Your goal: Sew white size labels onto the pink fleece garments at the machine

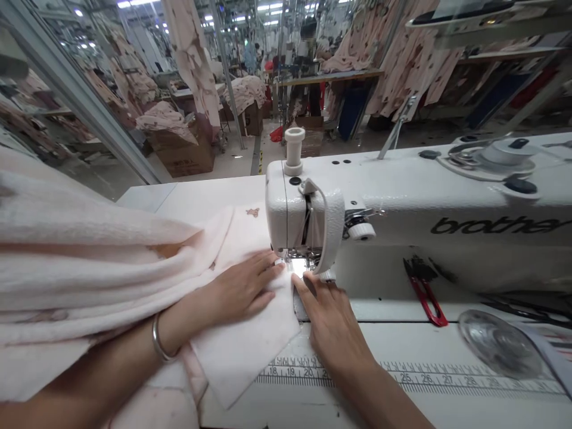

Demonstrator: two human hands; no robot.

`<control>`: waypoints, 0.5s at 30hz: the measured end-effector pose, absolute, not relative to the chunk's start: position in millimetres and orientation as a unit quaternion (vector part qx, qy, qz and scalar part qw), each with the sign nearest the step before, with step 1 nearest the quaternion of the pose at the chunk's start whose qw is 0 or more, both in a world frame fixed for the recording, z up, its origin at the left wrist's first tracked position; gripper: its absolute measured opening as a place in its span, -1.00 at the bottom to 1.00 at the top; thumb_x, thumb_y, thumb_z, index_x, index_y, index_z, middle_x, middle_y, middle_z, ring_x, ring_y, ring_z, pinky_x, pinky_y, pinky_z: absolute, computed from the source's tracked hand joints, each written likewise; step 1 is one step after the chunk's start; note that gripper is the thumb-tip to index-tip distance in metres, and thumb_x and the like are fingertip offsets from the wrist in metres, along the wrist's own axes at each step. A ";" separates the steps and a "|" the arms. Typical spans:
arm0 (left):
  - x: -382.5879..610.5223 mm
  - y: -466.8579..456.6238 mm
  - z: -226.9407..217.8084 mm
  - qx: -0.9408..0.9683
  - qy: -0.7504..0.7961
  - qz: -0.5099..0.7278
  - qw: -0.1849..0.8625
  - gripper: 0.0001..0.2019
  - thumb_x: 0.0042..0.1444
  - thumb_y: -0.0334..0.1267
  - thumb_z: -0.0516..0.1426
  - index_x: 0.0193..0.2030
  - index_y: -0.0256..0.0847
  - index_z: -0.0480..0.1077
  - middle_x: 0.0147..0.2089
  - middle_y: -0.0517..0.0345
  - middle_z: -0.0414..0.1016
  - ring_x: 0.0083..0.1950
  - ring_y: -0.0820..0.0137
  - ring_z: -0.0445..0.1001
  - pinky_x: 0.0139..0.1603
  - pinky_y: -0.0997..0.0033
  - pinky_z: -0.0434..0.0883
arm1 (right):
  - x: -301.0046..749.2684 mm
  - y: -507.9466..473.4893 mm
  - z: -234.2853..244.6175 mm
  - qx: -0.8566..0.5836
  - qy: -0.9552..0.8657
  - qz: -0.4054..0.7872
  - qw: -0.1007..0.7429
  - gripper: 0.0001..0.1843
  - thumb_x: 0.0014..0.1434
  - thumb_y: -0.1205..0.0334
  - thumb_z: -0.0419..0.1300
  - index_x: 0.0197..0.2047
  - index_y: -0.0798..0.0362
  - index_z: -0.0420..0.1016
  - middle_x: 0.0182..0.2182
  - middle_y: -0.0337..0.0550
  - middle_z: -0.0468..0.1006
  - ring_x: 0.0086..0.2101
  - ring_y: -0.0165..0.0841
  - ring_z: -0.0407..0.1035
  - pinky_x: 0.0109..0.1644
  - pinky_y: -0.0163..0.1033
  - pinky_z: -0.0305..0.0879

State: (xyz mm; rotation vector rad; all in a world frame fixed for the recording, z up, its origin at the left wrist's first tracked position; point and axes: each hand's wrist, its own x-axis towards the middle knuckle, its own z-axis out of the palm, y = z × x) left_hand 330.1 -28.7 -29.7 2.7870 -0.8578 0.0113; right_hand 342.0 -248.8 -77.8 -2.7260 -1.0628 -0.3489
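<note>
— Left hand [243, 289] lies flat on the cloth [250, 342], fingers spread a little, tips just short of the needle area [297, 262]. Nothing is pinched; it only presses down

— And the right hand [328, 316]?

— Palm down on the machine bed, just right of the cloth's edge. Its fingers are close together, and the forefinger points up at the presser foot and touches the cloth edge there. I can't tell whether it grips anything

— Where does the cloth lie from the hands?

— Its free flap runs from the needle down toward the ruler [402, 372] at the table's front edge, long axis slanting from lower left to upper right. The bulk of it is heaped on the left, over the left forearm with its bangle [159, 345]. So the left hand sits on it and the right only beside it. Both are about equally near the needle, one to each side

— What's hard to see?

— The needle itself: the lamp glare and the machine [402, 202] head hide it. Whether the foot is down I can't say. The heap hides the rest of the cloth. Red snips [426, 295] lie well to the right, untouched
</note>
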 end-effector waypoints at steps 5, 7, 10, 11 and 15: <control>329.2 -29.2 -30.6 0.949 -0.291 0.012 0.123 -0.67 0.25 -0.27 -0.04 0.14 -0.26 0.18 0.17 -0.10 0.23 0.28 0.13 0.15 0.28 0.03 0.23 | 337.7 -250.8 -71.8 -0.913 -0.371 -0.087 0.148 -0.25 0.00 0.72 -0.21 0.23 0.08 0.16 0.10 0.02 0.26 0.12 -0.18 0.11 0.06 -0.05 0.29; 326.8 -30.4 -30.3 0.949 -0.291 0.014 0.120 -0.64 0.24 -0.29 -0.03 0.17 -0.27 0.15 0.20 -0.11 0.21 0.28 0.15 0.16 0.29 0.04 0.21 | 335.3 -252.9 -69.1 -0.903 -0.386 -0.097 0.163 -0.32 0.06 0.70 -0.21 0.21 0.14 0.18 0.10 0.04 0.26 0.14 -0.18 0.09 0.09 -0.02 0.27; 326.0 -30.9 -30.5 0.952 -0.281 0.028 0.119 -0.58 0.23 -0.27 -0.01 0.22 -0.29 0.09 0.21 -0.14 0.20 0.27 0.16 0.19 0.25 0.09 0.28 | 328.9 -249.1 -68.9 -0.888 -0.406 -0.134 0.170 -0.40 0.12 0.67 -0.20 0.21 0.26 0.19 0.13 0.11 0.27 0.17 -0.16 0.07 0.14 -0.02 0.22; 326.8 -30.2 -30.8 0.954 -0.271 0.041 0.120 -0.56 0.23 -0.24 0.00 0.22 -0.31 0.08 0.21 -0.16 0.20 0.26 0.16 0.20 0.23 0.11 0.31 | 325.9 -243.9 -70.4 -0.887 -0.407 -0.145 0.163 -0.42 0.14 0.66 -0.19 0.22 0.28 0.19 0.15 0.13 0.27 0.18 -0.14 0.06 0.15 -0.01 0.20; 324.9 -20.8 -29.6 0.969 -0.201 0.097 0.104 -0.55 0.22 -0.19 0.02 0.19 -0.35 0.13 0.19 -0.21 0.23 0.21 0.15 0.26 0.20 0.10 0.33 | 309.2 -208.2 -76.2 -0.896 -0.390 -0.153 0.150 -0.56 0.30 0.37 -0.08 0.21 0.34 0.21 0.19 0.17 0.24 0.18 -0.05 0.10 0.12 0.07 0.20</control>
